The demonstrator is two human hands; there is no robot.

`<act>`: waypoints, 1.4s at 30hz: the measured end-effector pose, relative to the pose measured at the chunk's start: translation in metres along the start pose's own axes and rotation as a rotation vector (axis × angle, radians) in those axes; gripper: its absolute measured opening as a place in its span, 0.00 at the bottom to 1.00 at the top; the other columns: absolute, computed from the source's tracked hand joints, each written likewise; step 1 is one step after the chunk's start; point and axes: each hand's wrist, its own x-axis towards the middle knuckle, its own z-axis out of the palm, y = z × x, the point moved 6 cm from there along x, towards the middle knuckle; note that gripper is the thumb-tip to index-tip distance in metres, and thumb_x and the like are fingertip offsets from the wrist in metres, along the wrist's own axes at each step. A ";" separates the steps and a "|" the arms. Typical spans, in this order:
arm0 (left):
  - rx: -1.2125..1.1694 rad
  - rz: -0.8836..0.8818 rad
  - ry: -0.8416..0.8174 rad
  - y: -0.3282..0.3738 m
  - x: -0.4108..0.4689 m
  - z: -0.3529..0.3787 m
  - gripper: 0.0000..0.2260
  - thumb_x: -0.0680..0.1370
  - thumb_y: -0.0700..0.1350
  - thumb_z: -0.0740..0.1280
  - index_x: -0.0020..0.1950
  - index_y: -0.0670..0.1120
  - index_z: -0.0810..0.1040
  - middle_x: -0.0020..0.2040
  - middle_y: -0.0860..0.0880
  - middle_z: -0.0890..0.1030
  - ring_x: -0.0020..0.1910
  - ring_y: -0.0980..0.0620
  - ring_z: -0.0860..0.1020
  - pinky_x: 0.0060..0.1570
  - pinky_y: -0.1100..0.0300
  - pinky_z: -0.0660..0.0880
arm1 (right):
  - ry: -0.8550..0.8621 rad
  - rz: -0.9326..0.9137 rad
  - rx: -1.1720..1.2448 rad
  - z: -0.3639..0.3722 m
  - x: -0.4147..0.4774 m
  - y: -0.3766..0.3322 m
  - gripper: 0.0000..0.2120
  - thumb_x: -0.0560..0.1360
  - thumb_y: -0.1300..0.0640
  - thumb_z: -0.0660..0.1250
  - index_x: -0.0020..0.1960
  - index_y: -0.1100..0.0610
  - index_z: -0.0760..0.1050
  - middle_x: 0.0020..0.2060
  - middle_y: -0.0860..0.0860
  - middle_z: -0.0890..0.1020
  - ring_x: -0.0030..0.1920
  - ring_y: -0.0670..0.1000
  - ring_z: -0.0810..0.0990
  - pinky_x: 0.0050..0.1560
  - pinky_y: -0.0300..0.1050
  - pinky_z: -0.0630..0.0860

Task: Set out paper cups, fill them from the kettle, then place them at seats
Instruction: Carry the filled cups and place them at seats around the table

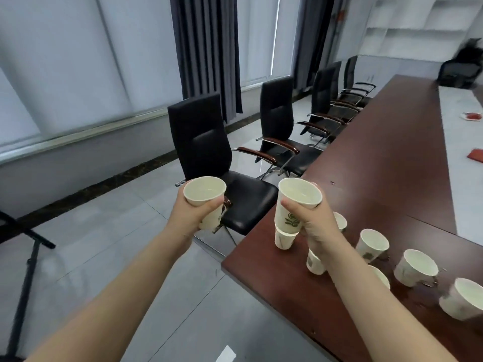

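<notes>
My left hand [194, 214] holds a filled white paper cup [205, 193] out over the floor, in front of the nearest black chair [206, 152]. A second filled paper cup [295, 205], printed with a green logo, is gripped by my right hand [313, 223] above the near corner of the dark red table [379, 165]. Several more paper cups stand on the table below and right of that hand, among them one [372, 244] beside a wet patch and one [415, 267] nearer the right edge. No kettle is in view.
A row of black armchairs [277, 121] lines the table's left side, running away from me. Spilled water [407, 293] wets the table around the right-hand cups. A black stand [26, 270] is on the floor at left. Red items [475, 155] lie far right.
</notes>
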 end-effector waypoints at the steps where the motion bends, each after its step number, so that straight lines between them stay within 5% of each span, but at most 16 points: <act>1: -0.001 -0.005 0.016 -0.001 0.005 -0.006 0.33 0.68 0.47 0.76 0.68 0.53 0.64 0.61 0.50 0.74 0.58 0.49 0.73 0.46 0.54 0.76 | -0.004 0.010 0.001 0.009 0.004 0.004 0.36 0.55 0.51 0.79 0.60 0.53 0.71 0.55 0.53 0.80 0.56 0.54 0.79 0.55 0.52 0.74; 9: 0.014 -0.004 0.056 -0.005 0.074 -0.064 0.31 0.70 0.46 0.75 0.68 0.53 0.63 0.61 0.50 0.73 0.59 0.49 0.72 0.55 0.49 0.76 | -0.034 -0.002 -0.084 0.085 0.065 0.030 0.43 0.51 0.44 0.78 0.63 0.55 0.71 0.56 0.54 0.80 0.57 0.53 0.79 0.56 0.49 0.75; 13: 0.060 0.008 0.018 -0.004 0.116 -0.072 0.40 0.61 0.54 0.77 0.70 0.53 0.64 0.62 0.48 0.73 0.61 0.46 0.72 0.57 0.45 0.76 | -0.058 0.001 -0.064 0.106 0.102 0.043 0.35 0.52 0.52 0.82 0.57 0.48 0.71 0.53 0.50 0.80 0.53 0.49 0.79 0.55 0.49 0.74; 17: 0.097 0.041 -0.053 0.000 0.183 -0.076 0.44 0.56 0.60 0.77 0.69 0.54 0.65 0.62 0.49 0.74 0.61 0.48 0.73 0.59 0.44 0.76 | -0.026 -0.009 -0.045 0.128 0.160 0.056 0.36 0.49 0.45 0.78 0.55 0.45 0.71 0.54 0.51 0.80 0.56 0.52 0.78 0.57 0.53 0.74; 25: 0.121 0.076 -0.156 0.013 0.295 -0.056 0.45 0.55 0.60 0.76 0.68 0.54 0.63 0.61 0.50 0.73 0.62 0.49 0.72 0.63 0.44 0.72 | 0.088 -0.042 -0.053 0.148 0.250 0.056 0.29 0.58 0.57 0.80 0.53 0.44 0.70 0.52 0.47 0.79 0.56 0.50 0.77 0.54 0.46 0.73; 30: 0.063 0.105 -0.237 0.014 0.350 -0.037 0.35 0.59 0.53 0.77 0.62 0.56 0.66 0.58 0.52 0.75 0.58 0.55 0.74 0.62 0.52 0.73 | 0.188 -0.072 -0.090 0.149 0.286 0.050 0.29 0.58 0.55 0.81 0.53 0.45 0.70 0.52 0.47 0.80 0.54 0.47 0.78 0.53 0.44 0.73; 33: 0.038 0.123 -0.311 0.011 0.382 -0.022 0.31 0.61 0.50 0.77 0.60 0.56 0.67 0.56 0.53 0.76 0.57 0.56 0.75 0.58 0.55 0.74 | 0.251 -0.050 -0.099 0.147 0.305 0.053 0.40 0.50 0.46 0.79 0.60 0.49 0.70 0.54 0.48 0.80 0.55 0.48 0.78 0.54 0.43 0.74; 37: -0.009 0.128 -0.461 0.005 0.429 0.001 0.26 0.62 0.47 0.76 0.56 0.57 0.70 0.52 0.55 0.78 0.52 0.59 0.77 0.54 0.57 0.75 | 0.373 -0.064 -0.101 0.143 0.329 0.059 0.37 0.55 0.51 0.78 0.62 0.51 0.69 0.55 0.50 0.79 0.55 0.48 0.78 0.53 0.43 0.74; 42: 0.012 0.117 -0.677 -0.005 0.499 0.031 0.38 0.59 0.54 0.79 0.65 0.42 0.71 0.56 0.43 0.79 0.59 0.42 0.77 0.57 0.47 0.75 | 0.544 -0.087 -0.097 0.138 0.355 0.067 0.28 0.57 0.55 0.75 0.53 0.46 0.70 0.51 0.44 0.78 0.51 0.42 0.77 0.49 0.38 0.73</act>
